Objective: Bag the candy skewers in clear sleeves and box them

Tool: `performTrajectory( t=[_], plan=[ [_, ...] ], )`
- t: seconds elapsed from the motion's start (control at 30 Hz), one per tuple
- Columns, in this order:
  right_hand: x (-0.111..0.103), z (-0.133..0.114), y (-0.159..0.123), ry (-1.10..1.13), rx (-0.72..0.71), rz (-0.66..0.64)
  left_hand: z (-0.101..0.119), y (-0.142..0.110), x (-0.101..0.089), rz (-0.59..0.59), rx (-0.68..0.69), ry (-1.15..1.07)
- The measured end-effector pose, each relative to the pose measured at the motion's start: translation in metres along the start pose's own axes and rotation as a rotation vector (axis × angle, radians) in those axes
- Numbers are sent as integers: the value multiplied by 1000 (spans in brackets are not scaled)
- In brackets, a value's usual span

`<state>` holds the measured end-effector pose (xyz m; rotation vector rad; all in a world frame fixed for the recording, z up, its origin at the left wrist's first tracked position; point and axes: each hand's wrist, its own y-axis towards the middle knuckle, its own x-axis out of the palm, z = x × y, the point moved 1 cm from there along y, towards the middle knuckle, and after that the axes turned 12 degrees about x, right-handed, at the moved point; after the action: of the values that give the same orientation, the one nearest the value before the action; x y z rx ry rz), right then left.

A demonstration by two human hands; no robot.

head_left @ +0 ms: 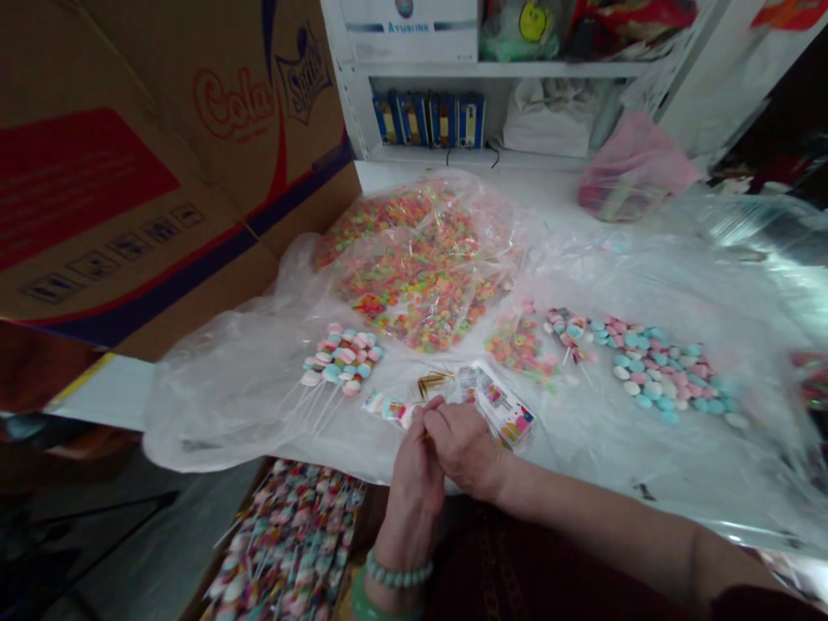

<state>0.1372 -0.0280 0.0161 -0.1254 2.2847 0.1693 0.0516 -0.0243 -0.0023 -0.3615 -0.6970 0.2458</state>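
The left hand (412, 470) and right hand (462, 446) meet at the table edge, fingers curled closed around a thin gold sliver (425, 436), mostly hidden. Just beyond them lie a bundle of gold sticks (433, 384) and printed candy cards (498, 405), on a clear plastic sheet (220, 405). Pastel candy lollipops (340, 362) lie left, loose pastel candies (660, 371) right, and a bag of colourful candies (414, 267) further back. A cardboard box (285, 543) of candy sticks sits below the table edge.
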Motion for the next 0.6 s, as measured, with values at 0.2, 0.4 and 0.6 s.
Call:
performTrajectory(
  t=[0.2,0.4,0.6],
  plan=[
    [8,16,14,904,634,-721,18,-5,-13,-150,-31,101],
    [-1,14,8,929,634,-495,36,-9,-39,-239,134,528],
    [4,-5,27,1146,648,-380,23,-11,-33,-323,-129,529]
  ],
)
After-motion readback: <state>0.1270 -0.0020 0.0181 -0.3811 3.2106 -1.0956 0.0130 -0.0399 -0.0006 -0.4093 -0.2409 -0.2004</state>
